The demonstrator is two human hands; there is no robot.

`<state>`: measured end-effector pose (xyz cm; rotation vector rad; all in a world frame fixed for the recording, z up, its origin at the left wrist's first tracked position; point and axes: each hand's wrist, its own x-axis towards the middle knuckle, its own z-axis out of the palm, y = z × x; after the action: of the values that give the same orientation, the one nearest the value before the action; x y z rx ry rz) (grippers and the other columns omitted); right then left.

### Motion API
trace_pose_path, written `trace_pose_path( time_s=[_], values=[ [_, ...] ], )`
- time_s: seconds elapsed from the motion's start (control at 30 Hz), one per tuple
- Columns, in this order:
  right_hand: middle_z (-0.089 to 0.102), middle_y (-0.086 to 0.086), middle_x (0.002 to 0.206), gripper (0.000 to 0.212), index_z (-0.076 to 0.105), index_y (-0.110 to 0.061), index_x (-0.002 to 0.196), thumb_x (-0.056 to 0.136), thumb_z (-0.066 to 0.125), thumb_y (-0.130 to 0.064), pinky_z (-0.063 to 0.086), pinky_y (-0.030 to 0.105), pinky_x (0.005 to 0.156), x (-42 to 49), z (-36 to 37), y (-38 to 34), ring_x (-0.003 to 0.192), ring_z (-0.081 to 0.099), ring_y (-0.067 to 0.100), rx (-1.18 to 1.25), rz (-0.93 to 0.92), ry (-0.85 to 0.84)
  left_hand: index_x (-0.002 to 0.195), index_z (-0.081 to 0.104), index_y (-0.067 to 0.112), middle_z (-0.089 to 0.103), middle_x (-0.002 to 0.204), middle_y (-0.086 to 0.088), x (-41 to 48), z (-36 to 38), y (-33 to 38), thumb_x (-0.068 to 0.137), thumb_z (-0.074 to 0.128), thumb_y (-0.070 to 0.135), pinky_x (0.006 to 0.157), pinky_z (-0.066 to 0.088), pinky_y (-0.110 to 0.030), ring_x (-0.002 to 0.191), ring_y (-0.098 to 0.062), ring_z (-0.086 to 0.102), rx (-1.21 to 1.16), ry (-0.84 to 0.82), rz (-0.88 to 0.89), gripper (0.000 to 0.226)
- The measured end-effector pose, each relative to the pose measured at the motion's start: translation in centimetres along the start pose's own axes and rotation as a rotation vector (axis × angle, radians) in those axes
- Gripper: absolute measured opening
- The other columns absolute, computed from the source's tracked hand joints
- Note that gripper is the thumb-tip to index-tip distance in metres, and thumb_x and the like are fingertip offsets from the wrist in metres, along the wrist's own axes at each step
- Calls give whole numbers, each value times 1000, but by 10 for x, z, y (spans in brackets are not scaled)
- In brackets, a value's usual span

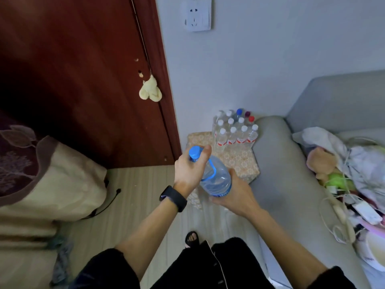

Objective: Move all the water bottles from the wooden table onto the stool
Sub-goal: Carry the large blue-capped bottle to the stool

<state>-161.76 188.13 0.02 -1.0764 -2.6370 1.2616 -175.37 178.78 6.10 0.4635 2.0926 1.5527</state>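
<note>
I hold a large clear water jug (215, 177) with a blue cap and blue carry handle, tilted, in the air in front of the stool. My left hand (188, 166) grips its neck just below the cap. My right hand (234, 191) supports its lower body from underneath. Behind the jug stands the stool (239, 159), covered in a beige patterned fabric. Several small clear water bottles (236, 130) stand upright in rows on the stool's far half, most with white caps, a few with blue, purple or red ones. No wooden table is in view.
A dark red door (83, 80) stands at the left with a yellow cloth (150, 89) hanging on it. A grey sofa (291, 174) at the right holds clothes, cables and a plush toy (321, 161). A padded seat (41, 174) is at the left. My foot (192, 238) is on the striped floor.
</note>
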Motion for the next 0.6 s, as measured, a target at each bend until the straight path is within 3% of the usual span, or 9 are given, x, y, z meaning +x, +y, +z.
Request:
trace_pose_path(
  time_s=[0.2, 0.3, 0.43, 0.6],
  values=[
    [65, -15, 101, 70, 43, -33, 111, 60, 89, -45, 57, 34, 74, 94, -28, 28, 89, 67, 10, 83, 43, -42, 77, 68, 33, 70, 77, 12, 81, 50, 17, 90, 66, 49, 64, 44, -6, 70, 7, 61, 74, 9, -32, 21],
    [66, -14, 101, 71, 44, -28, 114, 61, 89, -43, 56, 35, 77, 145, -41, 48, 90, 67, 10, 114, 27, -70, 85, 70, 24, 72, 82, 4, 124, 79, 21, 89, 66, 52, 72, 49, -18, 76, -3, 63, 106, 38, -45, 28],
    [64, -17, 109, 81, 42, -34, 121, 57, 88, -52, 55, 30, 81, 198, -64, 70, 96, 65, 3, 119, -24, -142, 83, 69, 26, 71, 78, 4, 166, 118, 27, 89, 64, 54, 75, 54, -33, 75, -9, 65, 154, 119, -66, 30],
    [62, -22, 121, 77, 48, -41, 132, 65, 84, -52, 51, 24, 92, 265, -80, 83, 110, 59, -4, 85, -160, -275, 83, 67, 31, 69, 77, 15, 206, 143, 25, 90, 64, 53, 73, 53, -29, 74, -3, 63, 124, 242, -150, 23]
  ],
)
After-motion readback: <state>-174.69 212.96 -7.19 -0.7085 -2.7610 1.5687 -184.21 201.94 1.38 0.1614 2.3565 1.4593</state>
